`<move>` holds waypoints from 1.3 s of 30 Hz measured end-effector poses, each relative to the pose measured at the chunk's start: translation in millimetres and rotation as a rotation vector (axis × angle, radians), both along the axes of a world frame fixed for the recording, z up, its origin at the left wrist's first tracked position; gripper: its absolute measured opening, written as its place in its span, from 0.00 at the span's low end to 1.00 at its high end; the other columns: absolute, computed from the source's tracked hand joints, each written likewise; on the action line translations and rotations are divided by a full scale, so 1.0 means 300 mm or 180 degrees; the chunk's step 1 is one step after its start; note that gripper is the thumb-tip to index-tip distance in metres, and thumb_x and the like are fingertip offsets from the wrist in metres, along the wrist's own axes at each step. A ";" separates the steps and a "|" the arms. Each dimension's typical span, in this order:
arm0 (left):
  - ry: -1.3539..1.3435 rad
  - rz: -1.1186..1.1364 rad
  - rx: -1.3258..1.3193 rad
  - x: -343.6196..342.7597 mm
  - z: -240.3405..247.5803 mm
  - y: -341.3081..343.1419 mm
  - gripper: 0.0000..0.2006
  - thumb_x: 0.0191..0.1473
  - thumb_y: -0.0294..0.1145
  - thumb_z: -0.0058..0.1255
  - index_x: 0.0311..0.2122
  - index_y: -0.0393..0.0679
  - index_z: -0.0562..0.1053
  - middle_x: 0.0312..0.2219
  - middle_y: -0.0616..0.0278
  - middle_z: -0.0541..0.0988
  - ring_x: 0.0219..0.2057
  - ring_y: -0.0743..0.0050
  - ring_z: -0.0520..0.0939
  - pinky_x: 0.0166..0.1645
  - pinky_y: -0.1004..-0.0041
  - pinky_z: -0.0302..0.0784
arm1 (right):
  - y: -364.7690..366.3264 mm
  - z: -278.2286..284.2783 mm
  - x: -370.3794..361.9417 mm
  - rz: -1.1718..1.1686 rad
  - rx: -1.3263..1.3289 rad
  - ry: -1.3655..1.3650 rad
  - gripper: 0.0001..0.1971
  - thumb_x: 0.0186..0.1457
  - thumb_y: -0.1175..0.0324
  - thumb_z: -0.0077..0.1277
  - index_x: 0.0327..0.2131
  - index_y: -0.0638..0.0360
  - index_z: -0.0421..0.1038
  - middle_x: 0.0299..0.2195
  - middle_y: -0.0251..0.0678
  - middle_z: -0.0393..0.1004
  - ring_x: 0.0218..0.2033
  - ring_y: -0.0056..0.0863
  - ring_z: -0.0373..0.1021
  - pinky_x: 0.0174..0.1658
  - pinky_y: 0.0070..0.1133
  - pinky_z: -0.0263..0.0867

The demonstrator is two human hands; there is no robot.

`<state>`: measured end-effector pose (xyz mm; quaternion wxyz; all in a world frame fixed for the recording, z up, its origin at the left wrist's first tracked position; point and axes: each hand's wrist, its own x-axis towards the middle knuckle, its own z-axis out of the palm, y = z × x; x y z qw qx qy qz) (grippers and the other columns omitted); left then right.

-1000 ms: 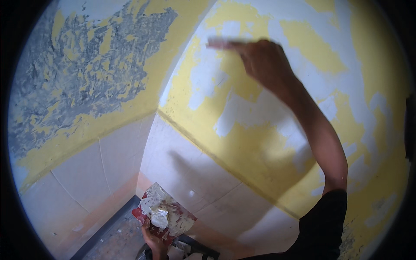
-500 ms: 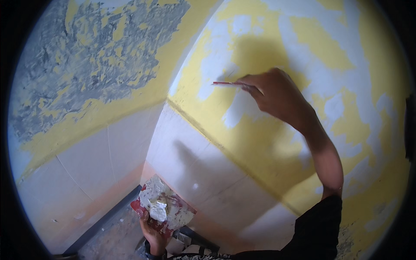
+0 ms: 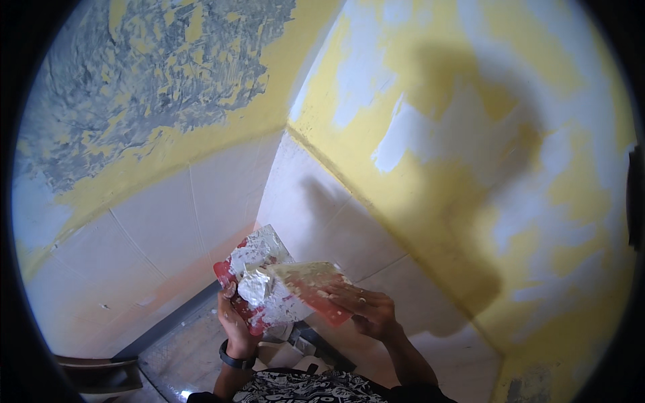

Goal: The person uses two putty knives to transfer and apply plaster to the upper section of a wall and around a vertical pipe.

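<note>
A red spreader (image 3: 310, 285) (smeared with white) tilts beside a glossy white lump (image 3: 256, 287) on a red, white-crusted plate (image 3: 265, 248).

Wide open above, crowded in the middle

Free air lies above the red board (image 3: 270, 243) and red spreader (image 3: 321, 290), up to where the left wall (image 3: 158, 208) and right wall (image 3: 430, 201) meet (the dark shape on the latter is just shadow (image 3: 470, 141)). Between the left hand (image 3: 234, 321) and right hand (image 3: 366, 310), the overlapping tools block a straight pass; whether they touch is hard to judge. Below, pale pieces (image 3: 281, 354) and the patterned shirt (image 3: 309, 387) crowd the way. Left of the left hand, a gap opens toward the left wall.
</note>
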<state>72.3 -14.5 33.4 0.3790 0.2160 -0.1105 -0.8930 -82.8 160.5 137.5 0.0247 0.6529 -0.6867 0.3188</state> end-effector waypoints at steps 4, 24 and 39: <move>-0.0447 -0.0032 -0.0027 0.026 -0.039 -0.023 0.22 0.63 0.45 0.36 0.51 0.39 0.71 0.44 0.59 0.79 0.42 0.63 0.82 0.47 0.65 0.79 | 0.128 -0.076 -0.111 -0.0413 0.0368 0.0480 0.16 0.54 0.76 0.54 0.47 0.54 0.76 0.46 0.39 0.78 0.46 0.38 0.76 0.46 0.31 0.75; -0.0823 -0.1106 -0.0488 0.078 0.067 -0.144 0.11 0.57 0.38 0.47 0.39 0.43 0.73 0.30 0.63 0.79 0.28 0.70 0.80 0.32 0.72 0.78 | -0.021 0.081 -0.209 -0.0719 0.0475 -0.2406 0.18 0.59 0.75 0.52 0.52 0.71 0.68 0.35 0.30 0.77 0.33 0.11 0.68 0.36 0.15 0.65; -0.0477 -0.1062 -0.0516 0.039 -0.049 -0.105 0.24 0.63 0.42 0.31 0.53 0.33 0.68 0.46 0.51 0.77 0.45 0.59 0.81 0.51 0.60 0.77 | -0.019 -0.117 -0.141 -0.1208 -0.0082 -0.4050 0.17 0.59 0.72 0.53 0.50 0.71 0.70 0.33 0.29 0.78 0.27 0.11 0.68 0.29 0.12 0.65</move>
